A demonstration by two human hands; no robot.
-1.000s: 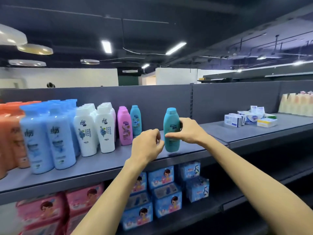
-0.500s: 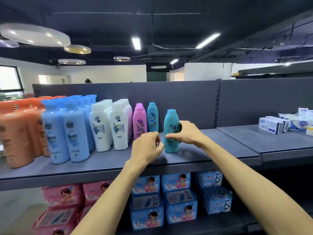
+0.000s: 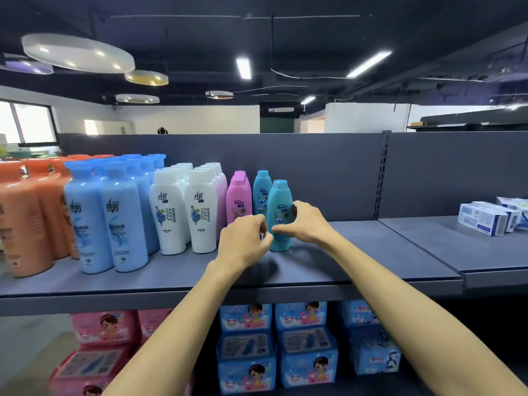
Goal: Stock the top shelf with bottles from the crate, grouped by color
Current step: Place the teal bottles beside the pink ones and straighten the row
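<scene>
Head view: right hand (image 3: pixel 303 224) fingers grasp teal bottle (image 3: pixel 280 195), upright on top shelf (image 3: pixel 371 252). Left hand (image 3: pixel 243 242) fingers curled beside it; can't tell if grasping.

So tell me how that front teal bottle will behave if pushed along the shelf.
Likely tippy: the front teal bottle is tall and narrow, upright on the shelf. Probably stiff: its plastic shows no denting in the grip of the right hand. Possibly slippery, given the glossy sheen.
</scene>
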